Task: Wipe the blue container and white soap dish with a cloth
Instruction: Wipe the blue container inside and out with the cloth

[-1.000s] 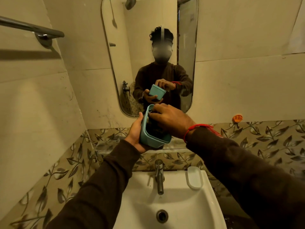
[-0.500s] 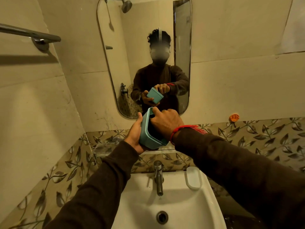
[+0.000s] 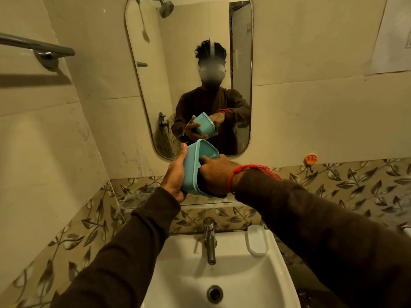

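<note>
A: Where is the blue container [image 3: 193, 167]?

B: Held up in front of the mirror [image 3: 189, 52], above the shelf and well above the basin [image 3: 222, 274]. It is tipped on its side, mouth facing right, toward the right hand [image 3: 216, 176].

A: Who carries it?

B: The left hand [image 3: 175, 176]. Its palm cups the base and left wall, thumb up along the near edge, fingers wrapped underneath.

A: And the right?

B: It reaches into the mouth from the right, index finger laid over the rim. A dark mass sits inside under that hand; I judge it is the cloth, but I cannot tell whether the fingers pinch it or just press it.

A: So the stroke runs which way?

B: Along the container's depth, roughly left to right, with the left hand bracing the opposite end.

A: The second item?

B: The white soap dish [image 3: 256, 243] lies on the basin's right ledge, beside the tap [image 3: 209, 238], untouched. The right hand is nearer to it; it lies below and right of that hand.
</note>
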Demonstrator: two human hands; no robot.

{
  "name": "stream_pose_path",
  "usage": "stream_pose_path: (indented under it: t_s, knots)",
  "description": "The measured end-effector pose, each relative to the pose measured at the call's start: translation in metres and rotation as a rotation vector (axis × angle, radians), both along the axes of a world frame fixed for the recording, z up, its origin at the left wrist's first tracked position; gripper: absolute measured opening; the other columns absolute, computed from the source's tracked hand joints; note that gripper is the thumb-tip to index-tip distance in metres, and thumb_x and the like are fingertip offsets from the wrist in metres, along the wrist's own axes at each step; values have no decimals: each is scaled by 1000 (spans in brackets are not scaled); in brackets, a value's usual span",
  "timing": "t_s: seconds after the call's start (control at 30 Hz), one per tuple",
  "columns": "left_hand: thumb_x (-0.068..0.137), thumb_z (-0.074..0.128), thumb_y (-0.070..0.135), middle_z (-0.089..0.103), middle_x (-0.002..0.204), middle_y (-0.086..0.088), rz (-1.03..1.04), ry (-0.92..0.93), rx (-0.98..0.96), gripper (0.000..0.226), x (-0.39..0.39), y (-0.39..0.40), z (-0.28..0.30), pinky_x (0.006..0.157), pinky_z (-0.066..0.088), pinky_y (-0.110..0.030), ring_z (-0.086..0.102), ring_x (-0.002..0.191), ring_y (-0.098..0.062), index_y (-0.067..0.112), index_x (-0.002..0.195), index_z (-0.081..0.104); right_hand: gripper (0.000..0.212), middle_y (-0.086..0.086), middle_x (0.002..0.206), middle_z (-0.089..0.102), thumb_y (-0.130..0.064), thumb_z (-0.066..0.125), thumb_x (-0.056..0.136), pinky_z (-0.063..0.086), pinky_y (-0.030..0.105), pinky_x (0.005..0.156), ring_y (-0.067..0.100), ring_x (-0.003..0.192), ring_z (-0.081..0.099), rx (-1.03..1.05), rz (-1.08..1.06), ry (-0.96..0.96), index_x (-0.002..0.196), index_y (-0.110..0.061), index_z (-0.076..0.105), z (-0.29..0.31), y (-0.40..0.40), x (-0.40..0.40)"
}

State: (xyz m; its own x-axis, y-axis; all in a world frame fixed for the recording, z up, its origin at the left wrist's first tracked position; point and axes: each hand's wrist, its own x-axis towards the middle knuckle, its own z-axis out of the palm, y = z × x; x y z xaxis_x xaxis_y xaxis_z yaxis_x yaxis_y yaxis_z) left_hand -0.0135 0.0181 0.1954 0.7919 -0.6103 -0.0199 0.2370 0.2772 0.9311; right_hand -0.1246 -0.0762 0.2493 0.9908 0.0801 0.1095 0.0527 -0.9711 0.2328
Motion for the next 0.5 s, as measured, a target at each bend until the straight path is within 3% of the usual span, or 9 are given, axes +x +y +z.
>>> stream_pose_path:
  t_s: [0.17,0.27,0.37,0.5]
  knots:
    - [76,56,75,71,122,-21,-40,-19,30,82,-5,4,0,98,53,-61,67,113,-41,14,130,64,41,6,127,49,-36,58,90,32,48,98,30,116,47,75,88,44,130,-25,57,-6,-4,-7]
    - [89,47,72,72,120,-21,-65,24,-43,76,-2,8,-6,82,61,-49,72,103,-35,11,131,63,42,5,119,47,-29,59,90,31,45,94,27,114,42,64,126,67,131,-32,54,-2,-12,-13]
    - [95,36,73,72,118,-19,-93,82,-175,78,11,21,-10,78,62,-44,73,100,-33,10,133,60,53,-1,108,41,-14,51,90,28,40,85,22,104,37,150,155,59,137,-36,48,7,-27,-20]
    - [94,35,74,77,107,-12,-74,138,-263,73,26,39,-14,71,62,-48,75,90,-31,17,112,76,43,6,111,49,-5,47,92,39,47,92,24,105,45,417,94,-71,130,-23,55,12,-53,-28]
